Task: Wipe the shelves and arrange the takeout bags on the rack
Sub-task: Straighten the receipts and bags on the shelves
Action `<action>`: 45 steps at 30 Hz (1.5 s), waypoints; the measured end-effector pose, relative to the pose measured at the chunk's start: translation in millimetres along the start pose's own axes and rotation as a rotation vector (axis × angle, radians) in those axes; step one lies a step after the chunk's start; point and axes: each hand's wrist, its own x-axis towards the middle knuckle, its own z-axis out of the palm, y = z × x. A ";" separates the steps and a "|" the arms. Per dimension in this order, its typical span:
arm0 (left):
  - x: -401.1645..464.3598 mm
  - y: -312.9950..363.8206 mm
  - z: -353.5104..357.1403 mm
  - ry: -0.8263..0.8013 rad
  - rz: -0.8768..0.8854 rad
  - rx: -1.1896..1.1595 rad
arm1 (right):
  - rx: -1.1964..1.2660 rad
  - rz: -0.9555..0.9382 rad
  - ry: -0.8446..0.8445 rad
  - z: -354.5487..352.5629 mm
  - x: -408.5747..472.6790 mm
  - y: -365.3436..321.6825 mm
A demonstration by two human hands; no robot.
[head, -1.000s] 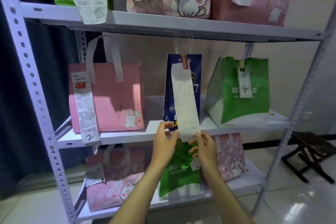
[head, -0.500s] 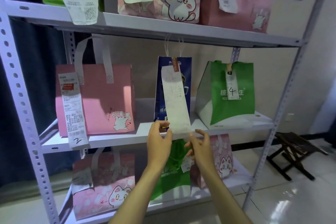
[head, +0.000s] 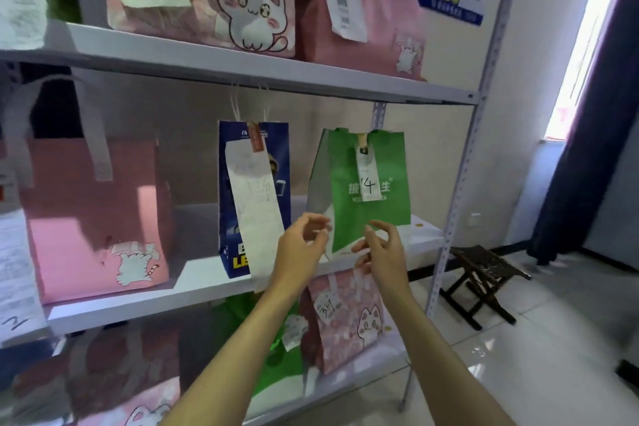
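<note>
Both hands, left hand (head: 304,245) and right hand (head: 383,252), have let go of the long paper receipt (head: 254,207) and hover empty, fingers loosely curled, before the green fabric bag (head: 366,204) on the middle metal shelf (head: 193,287).

Both bare forearms reach up and forward, side by side. The left hand (head: 301,245) and right hand (head: 382,250) are raised, fingers loosely curled and spread — empty, slightly apart, palms turned toward each other.
</note>
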 end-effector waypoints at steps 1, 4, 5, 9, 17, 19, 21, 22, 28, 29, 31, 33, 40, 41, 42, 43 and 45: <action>4.4 0.0 7.1 -0.006 0.001 0.008 | 0.000 -0.002 0.009 -4.7 5.9 0.1; 16.0 -0.4 31.5 -0.012 -0.014 0.027 | -0.039 -0.013 0.015 -17.1 26.2 -5.2; 20.1 0.8 39.4 -0.010 -0.023 0.040 | -0.064 -0.018 0.031 -20.8 33.3 -8.3; 45.3 9.9 67.5 0.109 -0.058 0.052 | -0.173 -0.063 0.068 -27.4 67.4 -23.9; 69.4 3.7 98.7 0.160 -0.159 0.197 | -0.388 -0.162 0.068 -22.5 107.4 -19.2; 72.8 1.2 98.0 0.127 -0.149 0.175 | -0.347 -0.173 0.044 -27.5 110.0 -14.8; 73.4 1.6 98.1 0.117 -0.138 0.088 | -0.324 -0.187 0.001 -32.2 110.9 -10.0; 72.8 3.3 98.9 0.120 -0.131 0.053 | -0.312 -0.198 -0.014 -33.7 110.6 -7.8; 69.4 8.0 110.9 0.166 -0.111 0.117 | -0.248 -0.235 -0.093 -38.7 107.6 0.4; 69.9 6.7 110.4 0.193 -0.117 0.120 | -0.227 -0.229 -0.099 -39.8 107.3 1.1; 68.8 5.2 108.1 0.224 -0.137 0.105 | -0.184 -0.217 -0.104 -44.5 104.6 4.3; 62.7 4.1 105.6 0.213 -0.139 0.071 | -0.143 -0.207 -0.099 -51.6 98.5 10.6; -1.4 -37.7 91.8 0.156 -0.118 0.035 | -0.059 -0.169 -0.172 -75.7 57.4 84.3; -14.4 -50.0 90.0 0.145 -0.144 0.041 | -0.075 -0.131 -0.180 -77.3 50.0 102.4; -27.6 -63.1 88.5 0.137 -0.179 0.056 | -0.092 -0.087 -0.191 -78.2 42.3 121.4; -40.8 -76.8 86.6 0.134 -0.217 0.077 | -0.110 -0.047 -0.207 -78.4 34.0 140.2; -66.1 -103.3 80.5 0.144 -0.286 0.107 | -0.134 0.017 -0.240 -76.1 17.7 172.9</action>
